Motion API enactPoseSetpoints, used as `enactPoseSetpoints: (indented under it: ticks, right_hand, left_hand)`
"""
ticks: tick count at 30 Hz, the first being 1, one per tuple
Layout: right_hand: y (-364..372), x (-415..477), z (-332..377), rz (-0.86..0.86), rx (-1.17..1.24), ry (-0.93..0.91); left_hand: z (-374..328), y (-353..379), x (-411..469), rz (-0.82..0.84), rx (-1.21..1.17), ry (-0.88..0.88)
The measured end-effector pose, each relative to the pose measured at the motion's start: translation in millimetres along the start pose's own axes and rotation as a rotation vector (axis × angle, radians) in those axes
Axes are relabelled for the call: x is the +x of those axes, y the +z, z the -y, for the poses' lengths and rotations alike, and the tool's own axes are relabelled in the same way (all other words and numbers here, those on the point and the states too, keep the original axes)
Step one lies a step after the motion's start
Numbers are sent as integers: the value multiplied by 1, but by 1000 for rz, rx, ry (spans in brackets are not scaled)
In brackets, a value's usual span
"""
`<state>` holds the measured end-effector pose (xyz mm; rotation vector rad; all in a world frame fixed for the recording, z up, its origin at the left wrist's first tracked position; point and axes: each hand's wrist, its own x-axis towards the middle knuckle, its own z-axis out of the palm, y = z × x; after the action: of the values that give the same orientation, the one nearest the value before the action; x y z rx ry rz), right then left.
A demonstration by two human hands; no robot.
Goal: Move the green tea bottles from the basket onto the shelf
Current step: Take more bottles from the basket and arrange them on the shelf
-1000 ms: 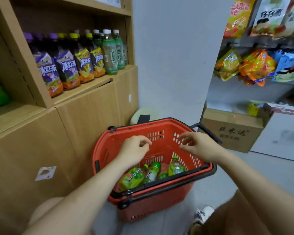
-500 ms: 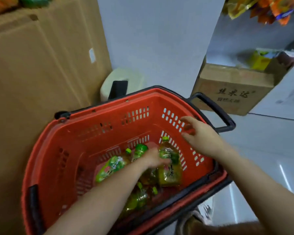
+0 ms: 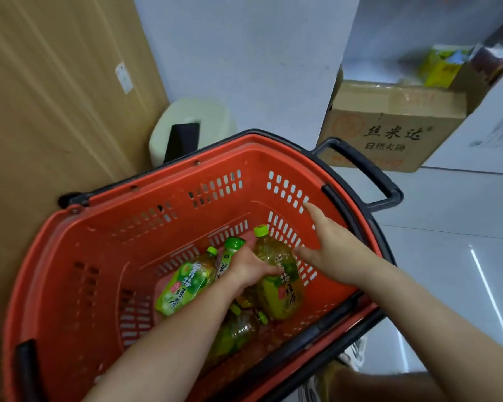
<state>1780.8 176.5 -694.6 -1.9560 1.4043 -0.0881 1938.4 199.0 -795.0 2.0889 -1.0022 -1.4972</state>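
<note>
**Hands among the green tea bottles in the red basket**

Several clear plastic green tea bottles with green caps and green labels lie on their sides at the bottom of a red plastic shopping basket (image 3: 99,256) with slotted walls. One bottle (image 3: 186,282) lies to the left with its cap pointing up and away. A second, larger one (image 3: 282,288) lies to the right, amber liquid showing above its label. Between them the green cap and neck of a third bottle (image 3: 233,248) stick out, and at least one more bottle (image 3: 238,329) sits lower, partly hidden under the forearm.

The left hand (image 3: 247,268) reaches down between the bottles, fingers curled over the larger right-hand bottle and gripping it. The right hand (image 3: 334,250) hovers just beside that bottle, open, fingers spread, holding nothing.

The basket's black handle (image 3: 369,175) sticks out at its far right corner. Left of the basket stands a light wooden cabinet panel (image 3: 55,97). Behind it are a pale plastic bin (image 3: 212,117) and, further right, a brown cardboard box (image 3: 389,126) on the pale floor.
</note>
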Motion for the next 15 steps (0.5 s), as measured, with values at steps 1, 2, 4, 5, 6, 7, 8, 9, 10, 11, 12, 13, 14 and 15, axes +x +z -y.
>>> enactPoseSetpoints:
  ticks: [1, 2, 4, 5, 6, 7, 8, 9, 10, 11, 12, 13, 14, 15]
  right_hand:
    - [4, 1, -1, 3, 20, 24]
    - [8, 2, -3, 1, 45, 53]
    - [15, 7, -5, 48, 139, 127]
    - [17, 9, -1, 85, 219, 157]
    - [19, 11, 5, 105, 306, 165]
    - [20, 12, 13, 86, 375, 162]
    - [21, 14, 20, 24, 420, 140]
    - [21, 18, 26, -53, 448, 121]
    - [23, 21, 33, -128, 473, 106]
    - [23, 23, 40, -186, 500, 118]
    - [25, 25, 46, -225, 509, 130]
    - [28, 25, 49, -249, 467, 133]
    - [32, 26, 50, -264, 406, 116]
    - [36, 26, 51, -273, 371, 100]
  left_hand:
    - [-1, -2, -5, -46, 25, 46]
    - [-3, -6, -9, -86, 66, 98]
    - [-17, -17, -22, -144, 218, 221]
    - [-25, -23, -29, -165, 294, 282]
    - [-31, -30, -36, -178, 333, 348]
    - [-37, -35, -42, -189, 329, 409]
    - [-40, -39, -48, -204, 283, 447]
    - [-42, -42, -55, -223, 221, 471]
    - [-41, -45, -60, -233, 173, 482]
    - [-39, -48, -64, -234, 156, 497]
    - [-37, -51, -64, -208, 151, 509]
    - [-33, -57, -63, -145, 106, 518]
    - [-28, -66, -62, -56, 17, 508]
    - [-23, -77, -58, 20, -87, 481]
